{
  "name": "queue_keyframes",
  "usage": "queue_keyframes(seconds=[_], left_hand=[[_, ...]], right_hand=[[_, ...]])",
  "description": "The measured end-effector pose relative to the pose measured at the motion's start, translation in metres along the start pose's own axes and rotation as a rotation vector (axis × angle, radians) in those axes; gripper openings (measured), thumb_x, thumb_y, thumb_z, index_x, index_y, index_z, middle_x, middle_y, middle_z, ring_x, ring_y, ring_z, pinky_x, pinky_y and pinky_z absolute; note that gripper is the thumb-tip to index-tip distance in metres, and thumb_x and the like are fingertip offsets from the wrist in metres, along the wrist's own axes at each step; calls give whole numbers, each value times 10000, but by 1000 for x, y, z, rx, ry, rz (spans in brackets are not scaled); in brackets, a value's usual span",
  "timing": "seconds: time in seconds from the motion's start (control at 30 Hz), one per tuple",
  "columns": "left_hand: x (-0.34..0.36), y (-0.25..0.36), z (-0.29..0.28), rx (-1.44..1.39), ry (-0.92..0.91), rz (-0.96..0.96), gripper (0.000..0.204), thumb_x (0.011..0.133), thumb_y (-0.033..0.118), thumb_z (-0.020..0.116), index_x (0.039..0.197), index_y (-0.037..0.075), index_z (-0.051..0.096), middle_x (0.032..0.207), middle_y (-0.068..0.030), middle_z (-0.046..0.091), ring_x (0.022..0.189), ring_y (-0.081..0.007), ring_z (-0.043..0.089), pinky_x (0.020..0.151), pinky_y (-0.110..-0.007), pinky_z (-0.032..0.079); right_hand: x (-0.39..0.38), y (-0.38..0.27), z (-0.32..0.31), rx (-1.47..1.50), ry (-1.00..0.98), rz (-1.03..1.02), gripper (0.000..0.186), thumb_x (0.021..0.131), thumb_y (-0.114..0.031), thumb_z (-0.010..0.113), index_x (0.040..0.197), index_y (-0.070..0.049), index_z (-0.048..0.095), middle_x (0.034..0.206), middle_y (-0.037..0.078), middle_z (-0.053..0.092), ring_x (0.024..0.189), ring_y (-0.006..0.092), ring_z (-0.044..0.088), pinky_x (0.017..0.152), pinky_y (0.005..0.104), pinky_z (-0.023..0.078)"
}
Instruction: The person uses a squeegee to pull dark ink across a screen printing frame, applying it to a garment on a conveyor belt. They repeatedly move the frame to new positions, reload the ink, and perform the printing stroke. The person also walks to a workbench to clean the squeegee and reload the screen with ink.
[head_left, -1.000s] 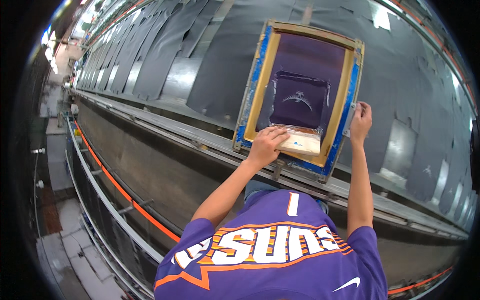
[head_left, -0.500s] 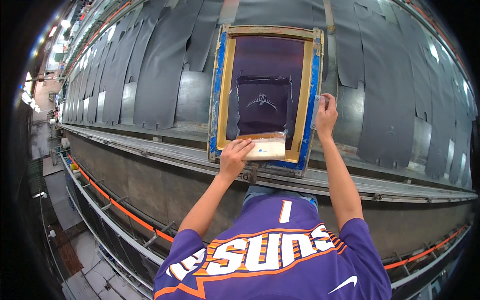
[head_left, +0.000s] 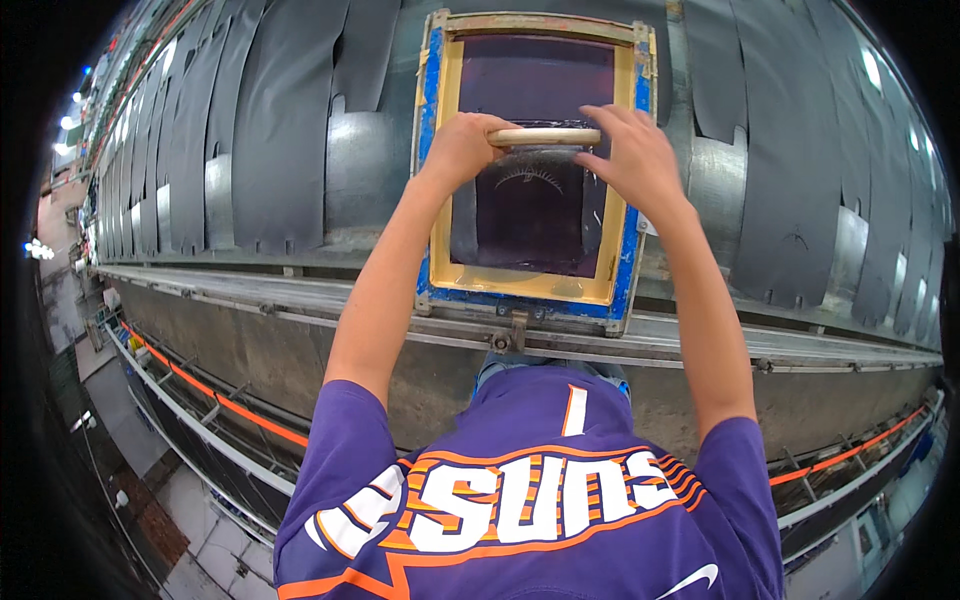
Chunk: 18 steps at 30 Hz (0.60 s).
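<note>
A screen-printing frame (head_left: 432, 80) with blue and yellow edges lies in front of me, dark purple mesh (head_left: 540, 75) stretched inside it. On the mesh a pale arc of fine spikes (head_left: 530, 178) shows within a darker square. My left hand (head_left: 460, 148) grips the left end of a squeegee (head_left: 545, 136) with a pale handle, which stands across the mesh just beyond the arc. The squeegee's blade is mostly hidden under the handle. At its right end my right hand (head_left: 640, 165) is open, fingers and thumb apart on either side of the handle; contact is hard to tell.
Dark grey fabric pieces (head_left: 285, 130) lie in rows on the long metal table (head_left: 355, 170) at both sides of the frame. One piece at right (head_left: 795, 220) bears a small mark. A metal rail (head_left: 680, 348) runs along the table's near edge, with a clamp (head_left: 510, 335) below the frame.
The squeegee has gone from the frame's near end to beyond the arc, carried by my left hand. My right hand has left the frame's right edge and come to the squeegee's right end.
</note>
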<state>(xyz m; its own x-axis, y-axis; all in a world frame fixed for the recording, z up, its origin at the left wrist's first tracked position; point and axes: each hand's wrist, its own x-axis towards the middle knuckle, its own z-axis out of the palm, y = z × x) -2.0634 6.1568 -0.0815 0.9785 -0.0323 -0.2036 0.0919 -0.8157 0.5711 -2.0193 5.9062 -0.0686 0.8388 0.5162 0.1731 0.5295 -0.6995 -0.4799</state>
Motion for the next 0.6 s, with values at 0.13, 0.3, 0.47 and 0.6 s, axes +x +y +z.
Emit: queue_keyframes(seconds=[0.13,0.3,0.47,0.6], left_hand=[[-4,-13,29,189,247,225,365,763,4,696,1080,164,780,1059,-90,753,994,-288,695,875,-391,555],[-106,-22,83,244,318,313,408,733,-95,637,1039,135,778,1117,-35,754,1069,-233,691,947,-359,545],[-75,-16,52,80,270,273,375,724,-38,664,1028,146,784,1054,-44,760,999,-260,695,902,-378,548],[-5,-18,17,114,225,215,367,724,-26,693,1038,143,783,1047,-71,757,977,-272,699,886,-386,553]], right_hand=[[0,14,56,1,-85,95,349,778,-61,714,1127,-77,717,1076,115,654,1079,331,605,965,425,500],[-113,-24,73,96,2,22,362,692,87,639,1037,-7,690,1024,130,625,1000,324,598,864,418,525],[-74,-19,45,114,-34,22,362,682,1,758,1037,-48,714,1023,103,631,998,308,602,892,402,517],[-2,7,52,59,59,-14,309,693,-26,750,996,-86,755,976,98,644,980,294,604,887,411,490]])
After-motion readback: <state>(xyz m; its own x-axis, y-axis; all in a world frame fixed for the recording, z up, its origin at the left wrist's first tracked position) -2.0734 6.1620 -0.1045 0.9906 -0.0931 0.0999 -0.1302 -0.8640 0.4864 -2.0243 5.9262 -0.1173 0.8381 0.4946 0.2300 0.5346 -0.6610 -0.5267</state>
